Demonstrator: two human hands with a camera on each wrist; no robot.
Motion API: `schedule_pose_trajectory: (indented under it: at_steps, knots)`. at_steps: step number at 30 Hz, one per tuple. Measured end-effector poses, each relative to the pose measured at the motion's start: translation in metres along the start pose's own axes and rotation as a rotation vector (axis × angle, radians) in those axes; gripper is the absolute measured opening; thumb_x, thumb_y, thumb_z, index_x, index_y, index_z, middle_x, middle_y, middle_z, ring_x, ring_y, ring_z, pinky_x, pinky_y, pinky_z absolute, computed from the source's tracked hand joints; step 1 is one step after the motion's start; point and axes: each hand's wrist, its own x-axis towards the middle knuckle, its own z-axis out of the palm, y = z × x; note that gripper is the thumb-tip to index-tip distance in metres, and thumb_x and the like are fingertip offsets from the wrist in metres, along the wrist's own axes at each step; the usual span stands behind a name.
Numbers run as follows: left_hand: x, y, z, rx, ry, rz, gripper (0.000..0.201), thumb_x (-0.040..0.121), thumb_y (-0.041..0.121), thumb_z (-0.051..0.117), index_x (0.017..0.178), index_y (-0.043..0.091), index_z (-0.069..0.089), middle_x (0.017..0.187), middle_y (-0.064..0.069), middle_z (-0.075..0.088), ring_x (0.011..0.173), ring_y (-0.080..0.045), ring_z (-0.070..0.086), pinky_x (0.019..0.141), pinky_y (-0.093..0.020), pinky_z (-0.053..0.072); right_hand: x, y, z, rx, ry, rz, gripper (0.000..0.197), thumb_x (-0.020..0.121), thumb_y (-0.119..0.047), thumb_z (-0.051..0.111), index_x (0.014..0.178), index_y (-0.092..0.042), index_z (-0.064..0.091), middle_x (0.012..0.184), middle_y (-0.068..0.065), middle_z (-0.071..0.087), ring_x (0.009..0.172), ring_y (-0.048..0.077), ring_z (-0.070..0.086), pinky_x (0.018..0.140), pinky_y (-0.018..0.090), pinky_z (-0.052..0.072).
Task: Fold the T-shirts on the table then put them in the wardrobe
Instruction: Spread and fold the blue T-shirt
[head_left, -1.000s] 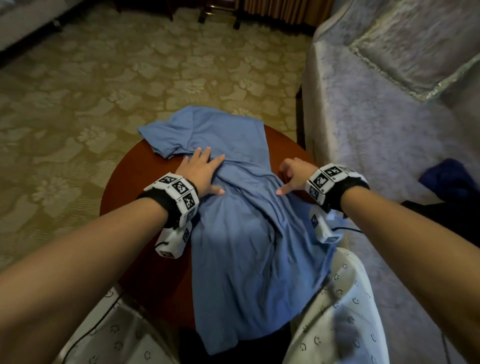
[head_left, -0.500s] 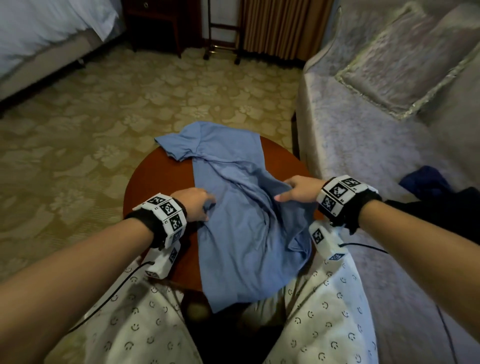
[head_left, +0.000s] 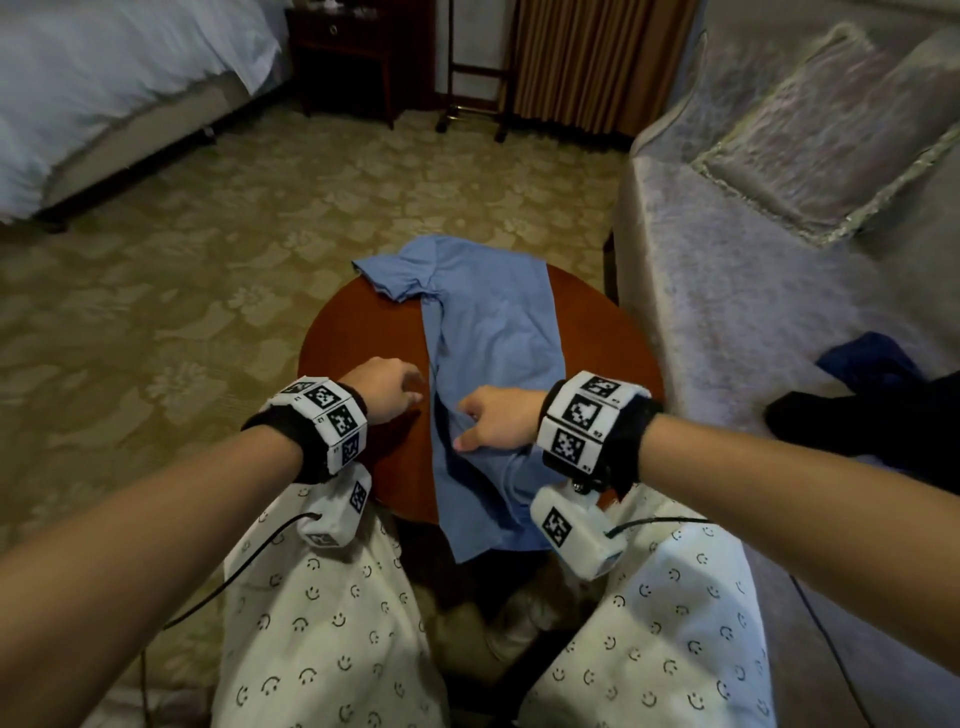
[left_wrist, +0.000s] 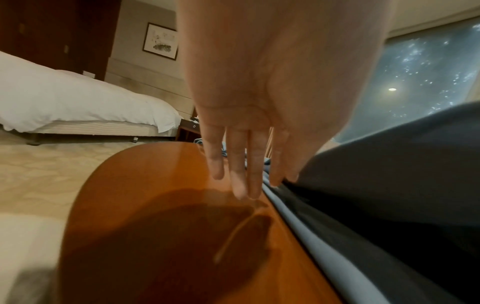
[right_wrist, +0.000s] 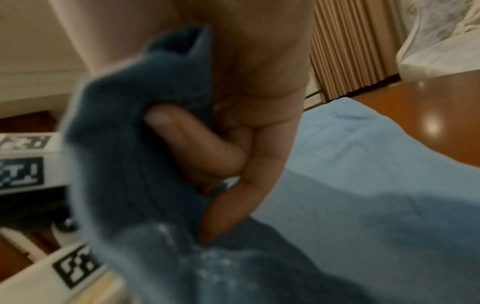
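Near the bottom of the frame, the right hand (head_left: 497, 418) pinches a blurred fold of the blue shirt (head_left: 493, 338). The left hand (head_left: 387, 389) touches the table (head_left: 358, 343) with straight, pressed-together fingers (left_wrist: 235, 164) beside the shirt's edge. The shirt's near end hangs off the table.

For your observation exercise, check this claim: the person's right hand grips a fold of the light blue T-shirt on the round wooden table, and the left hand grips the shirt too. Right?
Not quite. The left hand grips nothing: the left wrist view shows its fingers straight, reaching down beside the light blue T-shirt on the round wooden table. The right hand does grip a fold.
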Motion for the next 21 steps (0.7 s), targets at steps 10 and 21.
schedule_pose_trajectory:
  at_steps: [10,21]
  knots:
    - [0.008,0.009,0.005,-0.038,0.17,-0.061,0.016,0.094,0.026,0.054,0.087,0.013,0.057,0.099,-0.012,0.063,0.091,-0.028,0.057,0.07,-0.031,0.039,0.016,0.027,0.008,0.165,0.134,0.134,0.045,0.096,-0.043,0.047,0.102,0.0,0.061,0.093,0.018,0.069,0.087,0.032,0.067,0.076,0.036,0.052]
    - [0.032,0.016,0.019,0.171,-0.146,0.191,0.075,0.084,0.049,0.064,0.146,0.025,0.031,0.157,-0.004,0.016,0.144,-0.025,0.014,0.113,-0.043,0.025,0.047,0.096,-0.01,-0.167,0.115,0.235,0.075,0.081,-0.041,0.071,0.142,-0.014,0.037,0.139,0.016,0.037,0.125,0.037,0.043,0.102,0.043,0.04]
